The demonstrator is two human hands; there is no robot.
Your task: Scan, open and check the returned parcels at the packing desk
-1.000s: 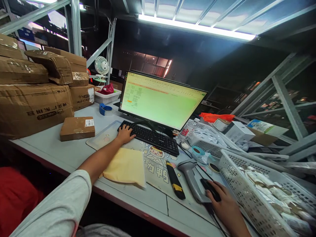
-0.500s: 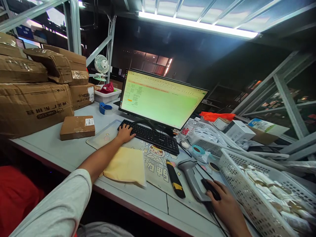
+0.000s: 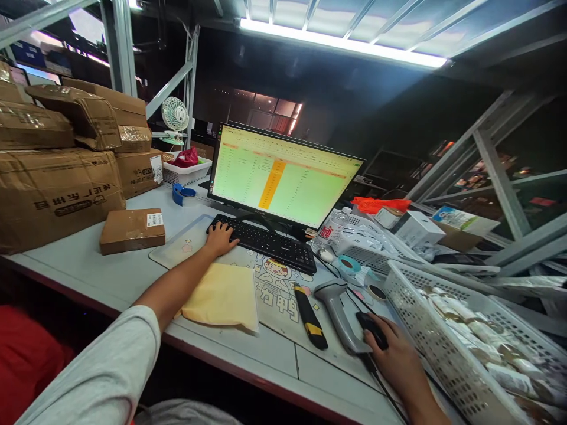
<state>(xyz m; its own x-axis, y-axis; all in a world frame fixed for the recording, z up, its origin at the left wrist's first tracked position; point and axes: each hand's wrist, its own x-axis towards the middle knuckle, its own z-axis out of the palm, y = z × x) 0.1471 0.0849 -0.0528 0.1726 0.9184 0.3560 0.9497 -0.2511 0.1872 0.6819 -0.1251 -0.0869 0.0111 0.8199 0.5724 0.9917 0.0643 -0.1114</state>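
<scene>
My left hand [image 3: 220, 238] rests with fingers spread on the left end of the black keyboard [image 3: 270, 243]. On the right, my right hand [image 3: 392, 351] is wrapped over a black computer mouse [image 3: 372, 330]. Just left of the mouse lies a grey barcode scanner [image 3: 335, 313] with its cable. Beside that is a black and yellow utility knife [image 3: 310, 319] on the cartoon desk mat [image 3: 279, 301]. A yellow packet in clear plastic [image 3: 224, 295] lies under my left forearm. The monitor [image 3: 283, 177] shows a spreadsheet with an orange highlighted column.
Cardboard boxes [image 3: 57, 195] are stacked at the left, with a small flat box [image 3: 133, 231] before them. A white basket [image 3: 443, 348] of wrapped items stands at the right. A water bottle [image 3: 334, 227] and tape roll [image 3: 349, 264] sit near the keyboard's right end.
The spreadsheet on the monitor now shows different content, with an orange column. The whole view has shifted slightly. Both hands stay on the keyboard and mouse.
</scene>
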